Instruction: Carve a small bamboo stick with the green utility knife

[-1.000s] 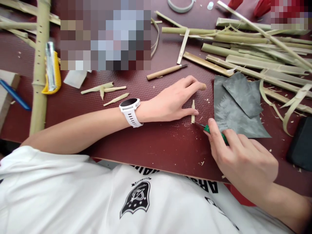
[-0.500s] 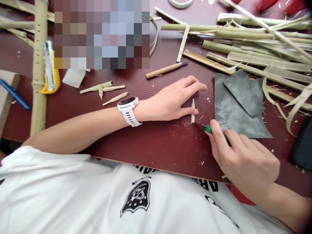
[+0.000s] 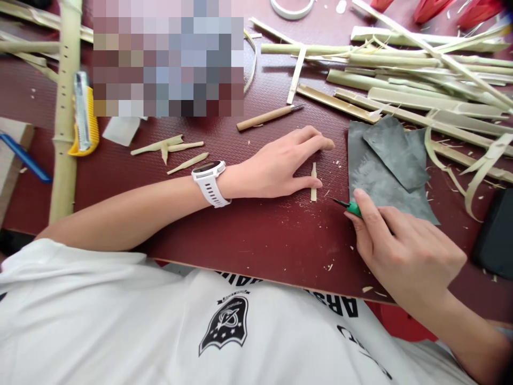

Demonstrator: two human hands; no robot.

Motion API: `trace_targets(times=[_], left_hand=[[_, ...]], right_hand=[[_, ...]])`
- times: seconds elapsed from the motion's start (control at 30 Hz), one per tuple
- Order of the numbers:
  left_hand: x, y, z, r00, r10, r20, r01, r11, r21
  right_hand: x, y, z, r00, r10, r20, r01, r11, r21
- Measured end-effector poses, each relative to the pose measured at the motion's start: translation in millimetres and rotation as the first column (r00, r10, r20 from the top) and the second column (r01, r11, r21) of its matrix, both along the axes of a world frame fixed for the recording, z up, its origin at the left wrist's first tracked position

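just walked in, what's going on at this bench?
A person is working a small bamboo sliver on a dark red table. The left hand pins the sliver flat with a fingertip. The right hand grips a green-handled knife, its tip just right of the sliver, not touching it. Grey sandpaper sheets lie beside it; split bamboo strips are piled behind.

A dark red textured tabletop (image 3: 248, 235) fills the view, its pale front edge running along the near side. Soft, even light falls across it. A lighter wooden block (image 3: 10, 144) sits at the left edge.
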State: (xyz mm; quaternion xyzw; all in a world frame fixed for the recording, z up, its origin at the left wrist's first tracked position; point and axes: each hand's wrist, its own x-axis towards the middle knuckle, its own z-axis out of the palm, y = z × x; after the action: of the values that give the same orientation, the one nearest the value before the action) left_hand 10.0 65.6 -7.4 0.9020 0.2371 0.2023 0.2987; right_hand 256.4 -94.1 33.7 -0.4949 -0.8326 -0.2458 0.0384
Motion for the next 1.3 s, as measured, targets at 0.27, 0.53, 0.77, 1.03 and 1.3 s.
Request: trace_targets(times=[0.27, 0.53, 0.77, 1.03, 1.3], left_hand=[[0, -2, 0.4, 1.000, 0.004, 0.001, -0.004, 1.000, 0.017], [0, -1, 1.1, 1.000, -0.003, 0.000, 0.003, 1.000, 0.006], [0, -2, 1.6, 1.000, 0.003, 0.000, -0.003, 1.000, -0.001], [1, -2, 0.2, 1.000, 0.001, -0.005, -0.001, 1.000, 0.013], [0, -1, -1.2, 1.000, -0.003, 0.021, 0.003, 1.000, 0.017]], right_hand=[[-7, 6, -3.1, 1.000, 0.002, 0.027, -0.001, 0.998, -0.058], [-8, 6, -2.6, 0.999, -0.005, 0.052, 0.009, 0.997, -0.077], [-8, 4, -2.0, 0.998, 0.002, 0.064, 0.003, 0.996, -0.086], [-15, -1, -2.6, 0.995, -0.027, 0.095, 0.033, 0.998, -0.060], [-17, -3, -2.8, 0.997, -0.045, 0.070, 0.050, 0.996, -0.076]])
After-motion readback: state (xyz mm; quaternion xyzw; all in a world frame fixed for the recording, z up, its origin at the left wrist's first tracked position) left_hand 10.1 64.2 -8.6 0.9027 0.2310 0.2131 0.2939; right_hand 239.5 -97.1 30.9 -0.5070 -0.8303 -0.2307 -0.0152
